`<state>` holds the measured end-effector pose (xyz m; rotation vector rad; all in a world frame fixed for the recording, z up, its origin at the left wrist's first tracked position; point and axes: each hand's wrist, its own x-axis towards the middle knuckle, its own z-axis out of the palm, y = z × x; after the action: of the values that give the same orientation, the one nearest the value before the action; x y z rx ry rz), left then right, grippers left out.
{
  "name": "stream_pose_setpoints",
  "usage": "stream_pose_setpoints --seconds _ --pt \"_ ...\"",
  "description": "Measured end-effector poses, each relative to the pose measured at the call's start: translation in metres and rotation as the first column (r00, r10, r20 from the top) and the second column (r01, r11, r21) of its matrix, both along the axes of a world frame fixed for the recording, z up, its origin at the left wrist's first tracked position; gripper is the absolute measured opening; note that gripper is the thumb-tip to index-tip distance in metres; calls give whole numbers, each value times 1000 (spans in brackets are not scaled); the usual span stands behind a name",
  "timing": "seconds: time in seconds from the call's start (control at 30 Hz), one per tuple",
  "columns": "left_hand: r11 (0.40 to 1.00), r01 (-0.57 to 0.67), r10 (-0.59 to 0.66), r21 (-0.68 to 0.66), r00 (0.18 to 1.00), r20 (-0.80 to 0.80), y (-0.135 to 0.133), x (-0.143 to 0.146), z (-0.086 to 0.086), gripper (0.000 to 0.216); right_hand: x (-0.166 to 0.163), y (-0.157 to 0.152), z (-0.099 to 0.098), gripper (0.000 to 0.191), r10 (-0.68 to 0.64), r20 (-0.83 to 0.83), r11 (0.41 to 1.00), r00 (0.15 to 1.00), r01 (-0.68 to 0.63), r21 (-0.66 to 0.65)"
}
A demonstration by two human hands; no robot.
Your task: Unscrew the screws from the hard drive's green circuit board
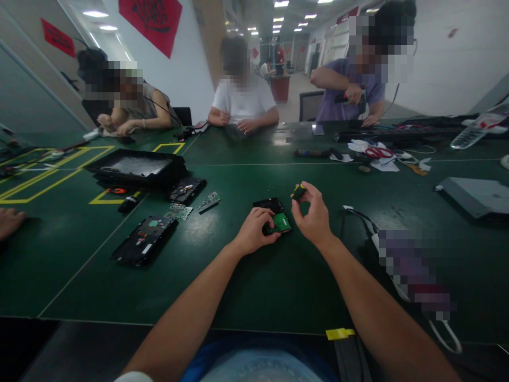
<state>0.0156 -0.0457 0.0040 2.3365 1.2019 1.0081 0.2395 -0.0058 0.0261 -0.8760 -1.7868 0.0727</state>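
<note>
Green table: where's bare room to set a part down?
Bare on the green table: between the left forearm and right forearm, from the green circuit board to the near edge; also between the left forearm and the nearest black casing. Crowded: left, around the black tray; far right, around the red looped item.

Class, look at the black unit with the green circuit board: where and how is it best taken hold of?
Probably by opposite outer edges of the black unit, coming from the left, where the left hand is. It lies flat with its green circuit board exposed on top, so the edges seem safer than the board's face.
</note>
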Motion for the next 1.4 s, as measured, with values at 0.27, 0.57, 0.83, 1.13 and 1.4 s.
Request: stream_pose_setpoints --seconds 0.27,0.57,0.83,1.13,1.4 --pt "1000 -7 8 -22 1000 11 1 -1 -1 27 -2 -4 4 59 37 20 999 999 -37 29" --pt "1000 0 0 -15 1000 11 3 -1 -1 27 0 -3 0 62 -34 -20 999 999 35 39" --pt "1000 0 0 -11 1000 9 2 -1 -2 27 -3 -4 -1 63 -29 -35 1000 999 29 5" --pt "1000 4 -4 10 1000 27 2 0 -3 27 -3 -4 2 63 5 -2 997 1000 -5 75" --pt "1000 5 -5 3 1000 18 4 -2 -6 28 -2 -2 3 60 -7 18 998 1000 6 64"
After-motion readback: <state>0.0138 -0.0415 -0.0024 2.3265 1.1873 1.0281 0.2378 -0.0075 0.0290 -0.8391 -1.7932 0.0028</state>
